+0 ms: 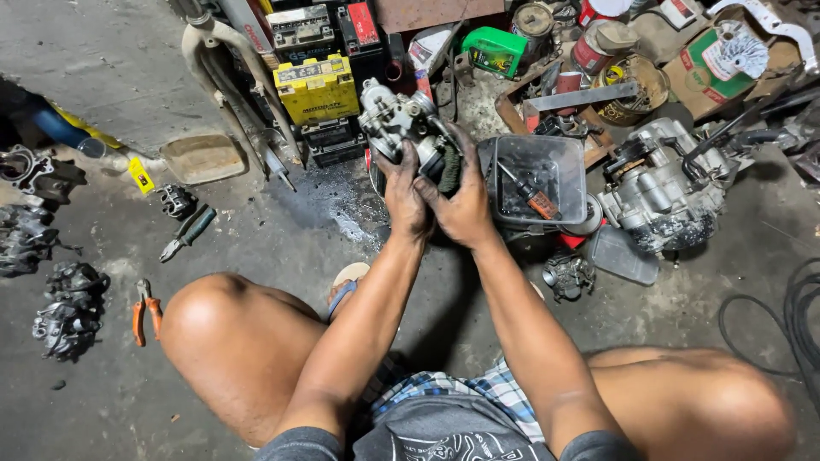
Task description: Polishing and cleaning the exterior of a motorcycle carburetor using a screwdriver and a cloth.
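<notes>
Oil-stained concrete floor [102, 77] spreads under a squatting person, with a dark wet patch [337, 205] just ahead of the knees. Both hands are raised over it, gripping a metal carburetor [397, 119]: the left hand [401, 192] clasps its lower body from the left, the right hand [461, 196] wraps the right side, where a dark green rag [448, 171] is pinched against the part. Just right of the hands stands a clear plastic tub [534, 175], grimy with dark residue, holding a screwdriver with an orange-and-black handle [531, 195]. Below it lies a clear plastic lid [622, 253], and beside that a small metal part [568, 275]. A motorcycle engine [662, 192] sits further right. Behind the carburetor are a yellow battery [318, 87] and black batteries, a green jug [494, 49], tins and a cardboard box [713, 60] crammed with odds and ends. On the left of the floor lie orange-handled pliers [145, 312], green-handled pliers [188, 232], and blackened engine parts [70, 312]. Black cable [799, 316] coils at the far right.
</notes>
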